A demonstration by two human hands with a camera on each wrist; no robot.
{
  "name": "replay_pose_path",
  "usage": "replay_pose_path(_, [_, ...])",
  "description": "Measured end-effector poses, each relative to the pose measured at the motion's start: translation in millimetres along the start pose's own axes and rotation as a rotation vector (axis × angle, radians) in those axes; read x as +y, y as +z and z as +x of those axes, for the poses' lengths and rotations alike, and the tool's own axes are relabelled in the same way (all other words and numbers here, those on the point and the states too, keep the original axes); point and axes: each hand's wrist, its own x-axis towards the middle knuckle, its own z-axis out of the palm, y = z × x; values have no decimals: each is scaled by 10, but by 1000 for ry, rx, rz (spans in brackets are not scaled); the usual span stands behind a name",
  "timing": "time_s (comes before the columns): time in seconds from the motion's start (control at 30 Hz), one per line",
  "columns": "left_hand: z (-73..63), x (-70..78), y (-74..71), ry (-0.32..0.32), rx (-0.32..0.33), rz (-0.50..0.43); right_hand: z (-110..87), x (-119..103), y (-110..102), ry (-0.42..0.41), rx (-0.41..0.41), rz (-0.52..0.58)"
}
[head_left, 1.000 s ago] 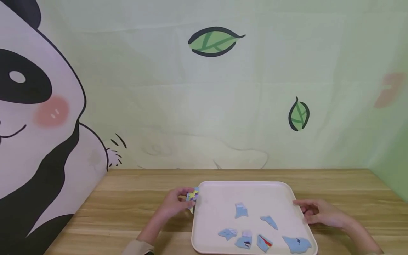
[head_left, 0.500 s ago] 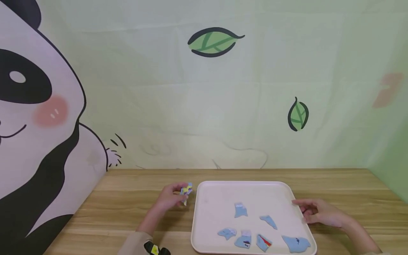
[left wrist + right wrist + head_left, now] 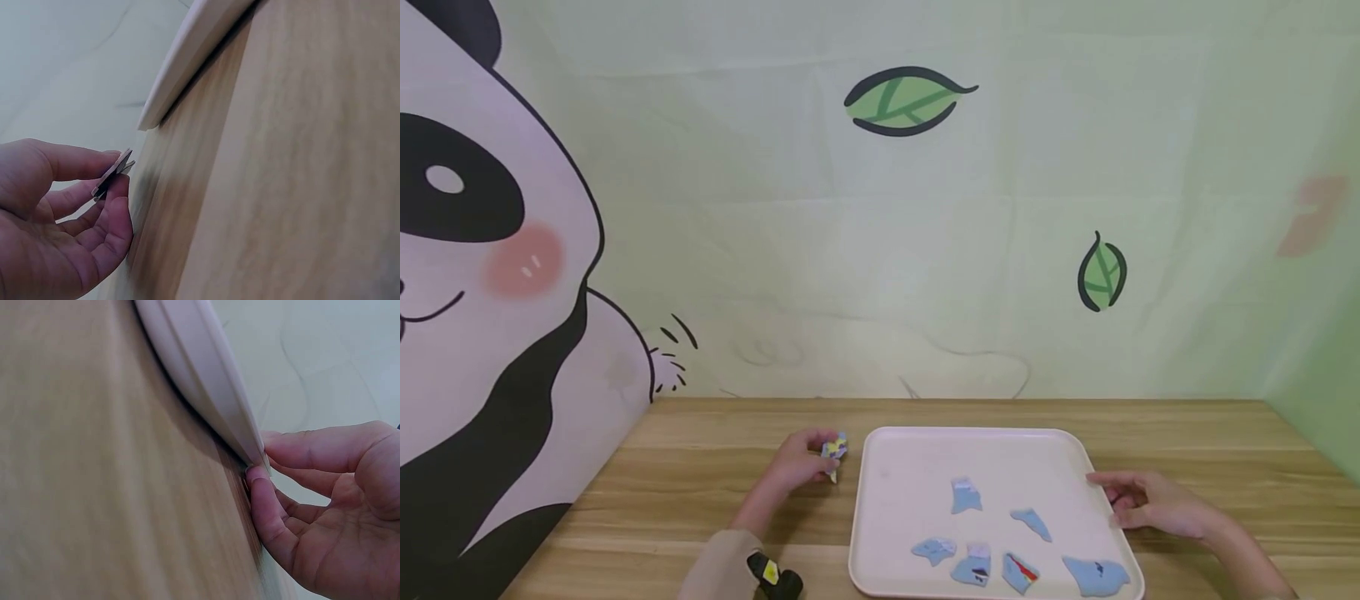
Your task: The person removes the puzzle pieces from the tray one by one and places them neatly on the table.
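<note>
The head view faces forward and down across the brown wood-grained table [image 3: 685, 467], sharing the white round-cornered tray [image 3: 910, 475] with both wrist views, close in at opposite sides.

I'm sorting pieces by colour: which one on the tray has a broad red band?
The blue piece directly left of the large bottom-right piece; no other there shows such a band.

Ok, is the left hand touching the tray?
Apart. The head view shows a strip of table between the left hand and the tray.
</note>
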Motion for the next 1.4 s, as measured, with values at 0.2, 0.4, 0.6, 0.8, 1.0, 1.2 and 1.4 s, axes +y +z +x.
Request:
replay_pose_path(0.2, [13,8,-16,-8,11,44,-1,-6,3,9,3,4])
replay_pose_path(0.4, [30,3,-24,25,16,134,-3,-3,-5,28,1,12])
replay_pose_path(0.6, [35,12,-52,58,24,251,2,6,-8,21,1,2])
replay_pose_path(0.8, [22,15,-73,56,35,289,2,28,-8,23,2,11])
replay_pose_path(1.0, [-11,22,-97,44,38,293,0,30,-10,15,-4,19])
replay_pose_path(1.2, [-67,51,-115,59,47,286,-5,1,-10,22,-11,31])
replay_pose_path(1.4, [-214,144,-77,117,32,189,0,2,-10,19,-13,19])
